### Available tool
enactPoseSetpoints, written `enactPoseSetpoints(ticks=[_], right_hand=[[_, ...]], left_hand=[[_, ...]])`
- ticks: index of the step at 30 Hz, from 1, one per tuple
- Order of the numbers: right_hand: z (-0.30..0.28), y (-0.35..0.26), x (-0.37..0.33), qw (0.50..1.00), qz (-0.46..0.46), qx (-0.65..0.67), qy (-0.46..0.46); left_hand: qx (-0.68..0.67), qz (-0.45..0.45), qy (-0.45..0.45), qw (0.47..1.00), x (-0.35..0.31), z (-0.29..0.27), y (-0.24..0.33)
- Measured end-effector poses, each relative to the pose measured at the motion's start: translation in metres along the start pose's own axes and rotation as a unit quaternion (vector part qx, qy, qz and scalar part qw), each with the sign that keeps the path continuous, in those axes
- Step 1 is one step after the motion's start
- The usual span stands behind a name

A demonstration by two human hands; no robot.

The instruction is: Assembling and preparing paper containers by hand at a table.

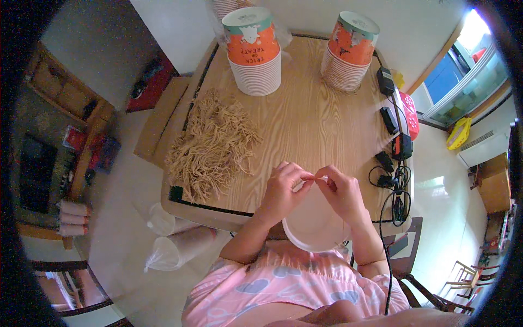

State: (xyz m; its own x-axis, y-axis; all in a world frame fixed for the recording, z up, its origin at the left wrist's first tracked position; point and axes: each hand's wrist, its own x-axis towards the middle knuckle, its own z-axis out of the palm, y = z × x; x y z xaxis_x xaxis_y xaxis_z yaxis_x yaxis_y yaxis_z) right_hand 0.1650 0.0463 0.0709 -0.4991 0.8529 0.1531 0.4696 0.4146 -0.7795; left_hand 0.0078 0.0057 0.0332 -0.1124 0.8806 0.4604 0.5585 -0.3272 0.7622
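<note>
- Our left hand (pixel 282 192) and right hand (pixel 342 192) meet over the near edge of the table (pixel 305 120), fingers pressed together at the tips — each hand pinching the rim of a white paper cup (pixel 314 222).
- The cup lies tilted toward us, its open mouth facing our lap; the pinch sits at its far rim, between the two hands. We cannot tell whether a thin string is also held there.
- What is inside the cup we cannot tell.
- To the left of our hands, well apart, a loose pile of tan strings (pixel 213 146) lies on the table.
- At the far edge stand two stacks of orange paper cups, upside down — the left stack (pixel 253 52) and the right stack (pixel 348 52).
- Black cables and chargers (pixel 395 158) run along the table's right edge.
- Clear bags of cups (pixel 174 240) lie on the floor at left.
</note>
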Motion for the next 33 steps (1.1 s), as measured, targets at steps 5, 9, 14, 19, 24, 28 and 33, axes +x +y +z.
enactPoseSetpoints(ticks=[5,9,14,19,24,28,33], right_hand=[[-0.002,0.0021,0.0001,0.998,-0.009,-0.059,-0.01],[-0.0023,0.0001,-0.0004,0.999,0.036,-0.037,-0.01],[-0.0027,-0.0001,-0.0001,0.998,0.034,-0.042,-0.014],[-0.0038,-0.0015,-0.0003,0.998,0.033,-0.048,-0.022],[-0.0029,-0.0011,0.0005,0.998,0.028,-0.047,-0.021],[-0.0037,-0.0004,0.0004,0.999,0.018,-0.043,-0.016],[-0.0045,-0.0032,0.0,0.999,0.023,-0.043,-0.019]], left_hand=[[-0.025,-0.01,-0.003,1.0,-0.0009,-0.0002,-0.0023],[-0.045,-0.04,0.003,0.998,-0.0009,-0.0021,-0.0031],[-0.039,-0.032,0.0,0.999,-0.0001,-0.0016,-0.002],[-0.038,-0.03,-0.004,0.999,0.0004,-0.0009,-0.001],[-0.033,-0.024,-0.009,0.999,-0.0002,-0.0014,-0.0022],[-0.039,-0.021,-0.015,0.999,0.0008,-0.0021,-0.0004],[-0.035,-0.02,-0.011,0.999,-0.0001,-0.002,-0.0014]])
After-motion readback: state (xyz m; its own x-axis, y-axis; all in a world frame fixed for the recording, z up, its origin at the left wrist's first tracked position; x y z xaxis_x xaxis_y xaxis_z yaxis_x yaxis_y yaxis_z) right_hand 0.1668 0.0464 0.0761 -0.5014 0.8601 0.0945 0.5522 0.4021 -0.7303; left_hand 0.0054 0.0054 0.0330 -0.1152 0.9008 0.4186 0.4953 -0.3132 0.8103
